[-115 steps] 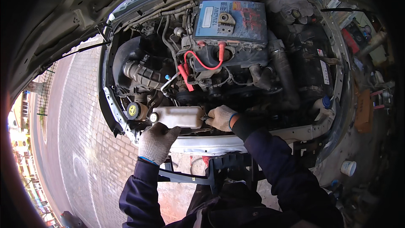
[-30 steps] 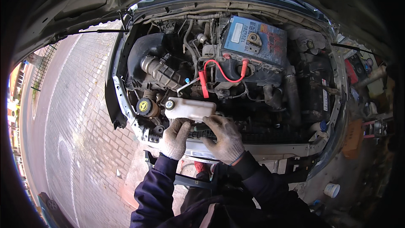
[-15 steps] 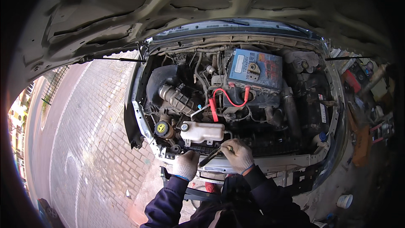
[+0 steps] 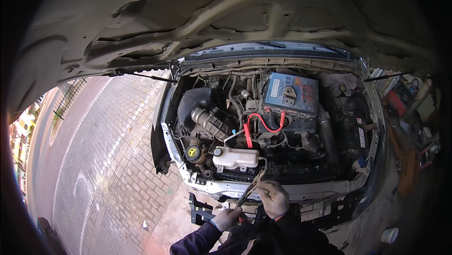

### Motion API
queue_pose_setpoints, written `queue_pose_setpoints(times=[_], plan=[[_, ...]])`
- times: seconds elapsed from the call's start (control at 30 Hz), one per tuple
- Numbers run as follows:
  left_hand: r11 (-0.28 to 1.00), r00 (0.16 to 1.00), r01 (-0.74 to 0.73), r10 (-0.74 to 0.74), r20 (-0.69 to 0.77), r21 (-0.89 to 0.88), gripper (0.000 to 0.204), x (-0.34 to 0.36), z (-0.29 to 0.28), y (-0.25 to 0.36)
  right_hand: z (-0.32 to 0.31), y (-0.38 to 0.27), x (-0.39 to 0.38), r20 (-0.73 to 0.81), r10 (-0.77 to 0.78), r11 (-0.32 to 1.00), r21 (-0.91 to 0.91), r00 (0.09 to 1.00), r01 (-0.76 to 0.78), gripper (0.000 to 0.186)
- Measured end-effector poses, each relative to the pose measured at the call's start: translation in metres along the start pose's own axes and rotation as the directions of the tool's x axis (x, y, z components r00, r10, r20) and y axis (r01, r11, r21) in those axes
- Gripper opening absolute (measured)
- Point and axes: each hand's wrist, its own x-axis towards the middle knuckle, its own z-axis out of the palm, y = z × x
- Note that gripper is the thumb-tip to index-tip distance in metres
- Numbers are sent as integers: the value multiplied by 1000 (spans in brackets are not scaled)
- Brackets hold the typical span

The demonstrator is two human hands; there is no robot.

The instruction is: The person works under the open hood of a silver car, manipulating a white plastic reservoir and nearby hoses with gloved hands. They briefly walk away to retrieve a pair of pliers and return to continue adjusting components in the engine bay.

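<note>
Below the reservoir [image 4: 235, 157], both hands now lower: right hand [image 4: 272, 197] and left hand [image 4: 227, 218] gripping one long tool [image 4: 249, 188].

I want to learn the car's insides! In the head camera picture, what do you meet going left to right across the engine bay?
Yellow cap → white plastic tank → red cable → blue-topped battery → small blue cap at the right edge.

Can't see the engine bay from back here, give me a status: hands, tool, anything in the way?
Left hand low, gripping tool's lower end. Right hand on the long hand tool at the front crossmember. White coolant reservoir sits just above the tool tip.
</note>
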Motion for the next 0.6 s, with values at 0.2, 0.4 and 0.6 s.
queue_pose_setpoints(times=[0.2, 0.4, 0.6], plan=[[728, 960, 277, -243, 141, -627, 61, -10, -1, -20, 7, -3, -7, 71, -109, 994, 25, 992, 107, 13], [804, 962, 265, -184, 200, -533, 52, -11, -12, -50, 4, -18, -15, 149, -143, 989, -27, 978, 148, 13], [655, 952, 163, 91, -291, 738, 42, -13, 17, -43, 9, -32, -19, 391, -238, 952, -89, 889, 294, 19]])
